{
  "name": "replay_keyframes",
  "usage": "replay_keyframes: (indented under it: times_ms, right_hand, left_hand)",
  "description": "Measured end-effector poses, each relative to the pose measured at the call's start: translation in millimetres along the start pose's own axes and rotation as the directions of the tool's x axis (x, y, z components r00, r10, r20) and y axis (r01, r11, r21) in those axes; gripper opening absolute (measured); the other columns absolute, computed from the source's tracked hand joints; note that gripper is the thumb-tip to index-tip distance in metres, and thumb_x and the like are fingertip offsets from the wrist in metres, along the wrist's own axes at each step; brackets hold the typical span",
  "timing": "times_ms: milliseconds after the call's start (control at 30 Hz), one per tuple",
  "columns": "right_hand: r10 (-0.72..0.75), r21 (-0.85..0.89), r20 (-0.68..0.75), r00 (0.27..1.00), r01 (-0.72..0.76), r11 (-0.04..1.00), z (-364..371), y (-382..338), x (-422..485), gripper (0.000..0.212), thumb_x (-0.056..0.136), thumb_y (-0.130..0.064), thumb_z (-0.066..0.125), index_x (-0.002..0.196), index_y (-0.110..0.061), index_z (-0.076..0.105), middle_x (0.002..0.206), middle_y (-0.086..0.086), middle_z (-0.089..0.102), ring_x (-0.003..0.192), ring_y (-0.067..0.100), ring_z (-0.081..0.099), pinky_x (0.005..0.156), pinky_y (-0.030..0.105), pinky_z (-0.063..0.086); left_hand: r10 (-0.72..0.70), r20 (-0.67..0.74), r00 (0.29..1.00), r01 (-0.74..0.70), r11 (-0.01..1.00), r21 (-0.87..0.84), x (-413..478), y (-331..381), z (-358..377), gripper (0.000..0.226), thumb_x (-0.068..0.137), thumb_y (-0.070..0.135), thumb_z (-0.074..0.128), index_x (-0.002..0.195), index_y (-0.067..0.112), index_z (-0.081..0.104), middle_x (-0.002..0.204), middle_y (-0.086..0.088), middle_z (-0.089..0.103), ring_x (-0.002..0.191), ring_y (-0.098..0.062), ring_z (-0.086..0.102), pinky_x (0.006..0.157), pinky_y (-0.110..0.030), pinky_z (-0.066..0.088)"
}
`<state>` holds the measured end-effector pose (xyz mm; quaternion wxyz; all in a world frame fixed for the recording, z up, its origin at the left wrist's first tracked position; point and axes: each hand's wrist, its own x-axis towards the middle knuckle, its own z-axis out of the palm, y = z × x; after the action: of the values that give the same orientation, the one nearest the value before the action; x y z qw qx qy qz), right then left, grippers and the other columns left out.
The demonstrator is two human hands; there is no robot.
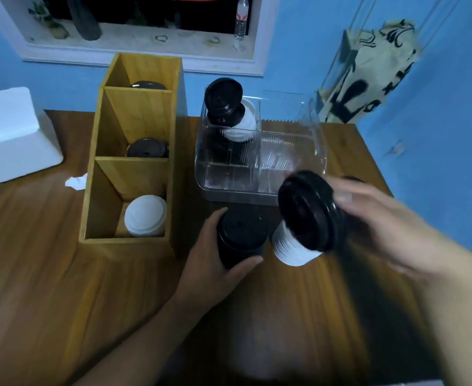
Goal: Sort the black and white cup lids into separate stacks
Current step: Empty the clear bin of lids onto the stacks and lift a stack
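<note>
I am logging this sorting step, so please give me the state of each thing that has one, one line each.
Left hand: grips the black stack, upright on the table.
Right hand: holds a black lid, tilted, above the white stack; blurred.
White stack: standing beside the black stack.
Mixed stack: leaning in the clear bin, black above white.
Wooden organizer: black lids in two far compartments, white lids in the nearest.

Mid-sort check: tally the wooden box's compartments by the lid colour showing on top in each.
Black: 2, the far black lid and the middle black lid
White: 1, the near white lid
Total: 3 compartments of the wooden box, each holding lids.
</note>
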<state>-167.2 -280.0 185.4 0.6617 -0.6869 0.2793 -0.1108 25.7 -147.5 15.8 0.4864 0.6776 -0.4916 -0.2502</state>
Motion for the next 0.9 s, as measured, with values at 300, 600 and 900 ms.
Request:
replay_keyframes:
  times_ms: [300,600,900]
  right_hand:
    - [0.479,0.687,0.072,0.875,-0.392,0.612,48.1,122.6,-73.2,0.069,0.097,-0.06,0.047,0.137,-0.006,0.06,0.127,0.033,0.063,0.116,0.05,0.063,0.065,0.045,0.064]
    - [0.459,0.095,-0.496,0.737,-0.48,0.872,40.9,132.7,-87.4,0.051,0.096,-0.056,0.051,0.139,-0.027,0.052,0.101,0.009,0.071,0.074,0.028,0.075,0.068,0.049,0.063]
    - [-0.044,-0.681,-0.654,0.755,-0.563,0.468,79.1,153.0,-55.3,0.098,0.071,-0.096,0.038,0.146,-0.033,0.039,0.12,-0.007,0.045,0.114,0.019,0.051,0.079,0.037,0.054]
  left_hand:
    - [0.016,-0.015,1.0,-0.016,0.999,0.041,-0.5,-2.1,2.4,0.097,0.074,0.043,0.087,0.15,0.037,0.028,0.146,0.02,0.043,0.136,0.006,0.041,0.109,-0.004,0.031]
    - [0.012,-0.026,1.0,-0.011,0.998,0.057,-1.4,-2.2,4.2,0.098,0.075,0.038,0.089,0.152,0.033,0.028,0.148,0.017,0.042,0.136,0.005,0.039,0.109,-0.009,0.031]
    - [0.041,-0.035,0.999,-0.04,0.999,0.031,0.2,-4.8,3.3,0.095,0.075,0.042,0.088,0.15,0.033,0.031,0.147,0.016,0.045,0.134,0.01,0.041,0.11,-0.012,0.035]
